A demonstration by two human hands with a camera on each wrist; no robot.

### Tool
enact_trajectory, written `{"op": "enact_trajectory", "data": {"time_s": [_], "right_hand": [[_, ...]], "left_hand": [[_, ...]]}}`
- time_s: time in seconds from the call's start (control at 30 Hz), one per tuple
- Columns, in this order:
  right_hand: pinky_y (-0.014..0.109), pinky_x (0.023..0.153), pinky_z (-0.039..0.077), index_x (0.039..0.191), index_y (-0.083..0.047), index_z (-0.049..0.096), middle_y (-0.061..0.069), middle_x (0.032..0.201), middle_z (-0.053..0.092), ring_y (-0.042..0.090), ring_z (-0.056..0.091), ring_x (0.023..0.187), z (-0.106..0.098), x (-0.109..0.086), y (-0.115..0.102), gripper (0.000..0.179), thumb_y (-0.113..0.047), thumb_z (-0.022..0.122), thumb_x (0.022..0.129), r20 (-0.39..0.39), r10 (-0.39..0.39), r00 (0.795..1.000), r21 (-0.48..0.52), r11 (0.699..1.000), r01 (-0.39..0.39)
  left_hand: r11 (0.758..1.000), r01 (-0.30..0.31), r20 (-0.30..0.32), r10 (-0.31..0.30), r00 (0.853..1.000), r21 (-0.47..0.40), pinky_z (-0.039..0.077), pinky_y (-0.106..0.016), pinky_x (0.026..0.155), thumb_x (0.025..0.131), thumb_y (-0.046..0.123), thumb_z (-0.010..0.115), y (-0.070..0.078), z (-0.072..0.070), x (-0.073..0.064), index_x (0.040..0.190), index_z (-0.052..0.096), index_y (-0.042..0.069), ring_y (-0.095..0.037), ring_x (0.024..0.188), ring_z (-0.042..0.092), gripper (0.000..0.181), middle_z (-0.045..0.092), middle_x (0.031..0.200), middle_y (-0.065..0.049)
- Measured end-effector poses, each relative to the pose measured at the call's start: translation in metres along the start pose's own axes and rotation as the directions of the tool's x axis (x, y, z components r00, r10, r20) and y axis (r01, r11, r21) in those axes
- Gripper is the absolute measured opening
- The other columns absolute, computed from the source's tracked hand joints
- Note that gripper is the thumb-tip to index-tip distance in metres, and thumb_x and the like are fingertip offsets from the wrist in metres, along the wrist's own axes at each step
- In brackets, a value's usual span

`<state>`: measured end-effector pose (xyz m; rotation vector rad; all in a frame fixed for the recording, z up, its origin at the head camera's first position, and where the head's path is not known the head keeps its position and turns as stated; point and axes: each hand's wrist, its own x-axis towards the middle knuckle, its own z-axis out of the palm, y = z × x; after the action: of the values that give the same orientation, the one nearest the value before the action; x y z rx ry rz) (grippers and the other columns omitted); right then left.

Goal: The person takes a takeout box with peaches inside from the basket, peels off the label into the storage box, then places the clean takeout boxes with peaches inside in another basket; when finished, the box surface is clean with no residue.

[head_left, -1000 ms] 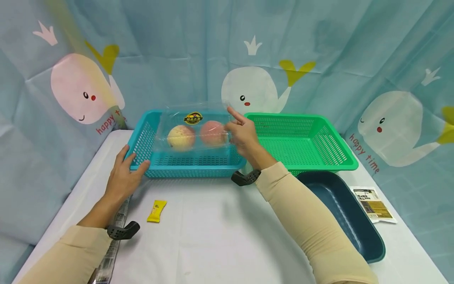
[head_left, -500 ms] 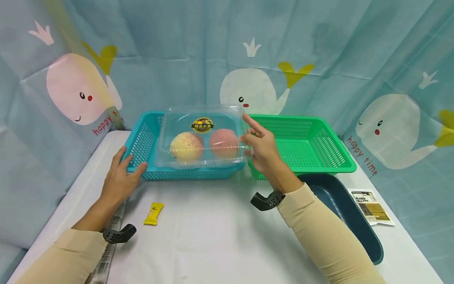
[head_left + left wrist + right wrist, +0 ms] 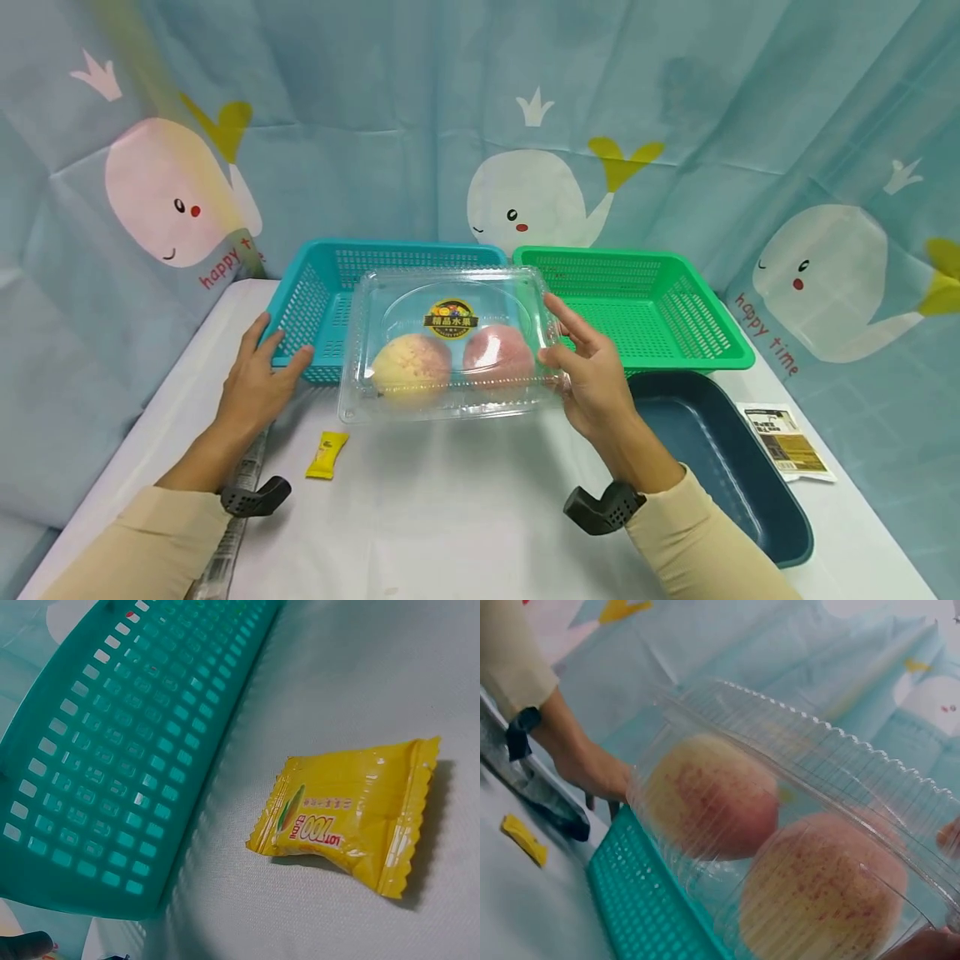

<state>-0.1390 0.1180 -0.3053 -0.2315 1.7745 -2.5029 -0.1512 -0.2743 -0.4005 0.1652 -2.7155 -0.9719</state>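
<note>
Two peaches lie inside a clear plastic fruit box with a black and gold label on its lid. My right hand grips the box by its right end, thumb on the near side and forefinger stretched along the edge. The box is tilted, lid facing me, and overlaps the front of the blue basket. At that basket's left front corner rests my left hand, fingers spread and thumb by the front rim. A small yellow candy packet lies on the table close to the left wrist.
A green basket adjoins the blue one. At right lie a dark blue tray and a white and brown packet. Under the left forearm is a long silvery packet. A whale-print curtain hangs behind the table.
My right hand has brought the fruit box up and toward me, out of the blue basket and slightly right, its lid turning to face me. My left hand has stayed at the basket's corner.
</note>
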Motion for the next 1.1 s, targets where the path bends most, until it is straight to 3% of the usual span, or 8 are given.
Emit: {"op": "enact_trajectory", "data": {"time_s": [0.2,0.57,1.1], "right_hand": [[0.015,0.046,0.037,0.147,-0.004,0.040,0.007,0.152,0.022,0.009,0.045,0.053,-0.019,-0.028,0.009,0.069,0.018,0.051,0.083,0.018,-0.049,0.999,0.030,0.998,0.048],[0.011,0.050,0.039,0.147,0.005,0.033,0.015,0.154,0.014,0.006,0.042,0.054,-0.041,-0.065,0.021,0.068,0.022,0.048,0.082,0.048,-0.137,0.989,0.045,0.990,0.135],[0.010,0.049,0.037,0.145,0.002,0.038,0.017,0.151,0.014,0.004,0.044,0.057,-0.061,-0.087,0.040,0.067,0.022,0.046,0.081,0.029,-0.116,0.993,0.089,0.990,0.113]], "left_hand": [[1.000,0.011,0.008,-0.011,1.000,0.002,0.020,-0.073,0.098,0.099,0.049,0.044,0.004,0.001,0.001,0.146,0.027,-0.010,-0.050,0.137,0.017,0.078,-0.001,0.160,-0.010],[1.000,-0.003,0.000,0.003,1.000,0.007,0.023,-0.072,0.098,0.099,0.049,0.044,0.005,0.000,0.004,0.145,0.028,-0.011,-0.050,0.137,0.018,0.077,0.000,0.160,-0.011],[0.998,-0.047,-0.012,0.046,0.999,-0.041,0.016,-0.066,0.105,0.100,0.042,0.045,0.002,0.000,0.000,0.143,0.027,-0.016,-0.045,0.140,0.008,0.074,0.001,0.159,-0.016]]}}
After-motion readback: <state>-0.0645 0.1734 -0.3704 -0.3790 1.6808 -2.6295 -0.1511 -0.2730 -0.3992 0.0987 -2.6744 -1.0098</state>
